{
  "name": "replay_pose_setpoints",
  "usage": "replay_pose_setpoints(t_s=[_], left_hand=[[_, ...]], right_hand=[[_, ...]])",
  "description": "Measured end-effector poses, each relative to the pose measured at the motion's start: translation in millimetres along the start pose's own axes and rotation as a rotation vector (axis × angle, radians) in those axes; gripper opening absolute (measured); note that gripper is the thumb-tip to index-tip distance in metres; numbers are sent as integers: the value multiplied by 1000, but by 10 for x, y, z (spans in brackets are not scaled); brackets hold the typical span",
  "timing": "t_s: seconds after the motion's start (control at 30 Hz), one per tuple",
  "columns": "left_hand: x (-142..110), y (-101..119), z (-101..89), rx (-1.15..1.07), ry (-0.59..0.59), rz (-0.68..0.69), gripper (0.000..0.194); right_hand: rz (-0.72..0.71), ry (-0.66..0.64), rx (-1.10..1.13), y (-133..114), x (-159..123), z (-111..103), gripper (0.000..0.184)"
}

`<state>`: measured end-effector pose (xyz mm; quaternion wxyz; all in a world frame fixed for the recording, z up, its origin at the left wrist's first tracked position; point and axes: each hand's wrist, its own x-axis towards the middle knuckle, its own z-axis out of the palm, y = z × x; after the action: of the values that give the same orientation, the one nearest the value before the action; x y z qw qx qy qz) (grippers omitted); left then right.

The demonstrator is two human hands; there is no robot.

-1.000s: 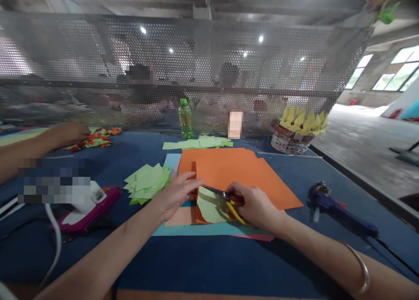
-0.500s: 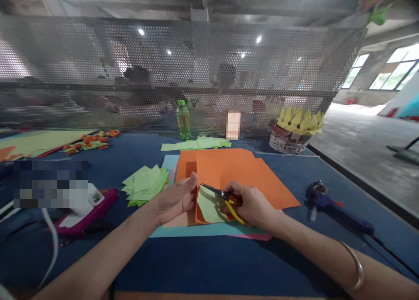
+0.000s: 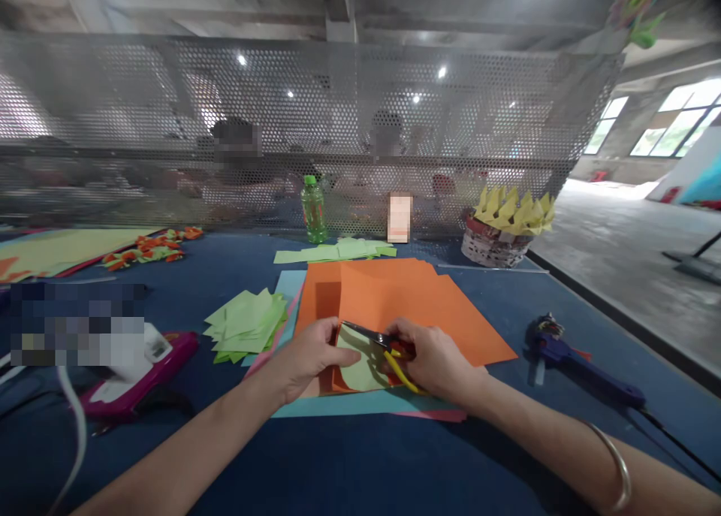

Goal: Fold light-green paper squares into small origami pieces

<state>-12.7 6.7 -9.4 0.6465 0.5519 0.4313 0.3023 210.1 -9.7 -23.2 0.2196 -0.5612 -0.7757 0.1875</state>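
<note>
My right hand [image 3: 436,358] is closed round the scissors [image 3: 401,367], which have dark blades and yellow on the handle. Their blades point left over the upper edge of a pale green paper piece [image 3: 363,354]. That piece lies on orange paper [image 3: 405,291]. At its left edge my left hand [image 3: 312,358] grips the paper, thumb on top of the green piece and the other fingers mostly out of sight at the edge. Below the orange paper lie light blue [image 3: 338,405] and pink sheets [image 3: 433,415].
Green paper squares [image 3: 248,321] lie to the left, beside a magenta power strip [image 3: 135,384]. Farther back are green paper strips [image 3: 338,251], a green bottle [image 3: 314,212] and a basket [image 3: 496,242] with yellow paper points. A blue glue gun [image 3: 586,369] rests at right.
My left hand has gone from open beside the paper to gripping its left edge, with the thumb lowered onto the green piece. The scissors stay in nearly the same place.
</note>
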Motion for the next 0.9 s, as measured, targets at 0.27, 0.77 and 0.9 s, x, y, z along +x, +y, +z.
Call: replay_pose_setpoints(t_s=[0.27, 0.77, 0.9], left_hand=[[142, 66, 83, 193, 146, 27, 17], [211, 33, 199, 326, 319, 55, 8], [184, 18, 212, 234, 329, 44, 10]], right_hand=[[6, 7, 3, -18, -14, 6, 31], [-5, 17, 41, -5, -41, 12, 33], [-49, 57, 154, 52, -42, 74, 30]])
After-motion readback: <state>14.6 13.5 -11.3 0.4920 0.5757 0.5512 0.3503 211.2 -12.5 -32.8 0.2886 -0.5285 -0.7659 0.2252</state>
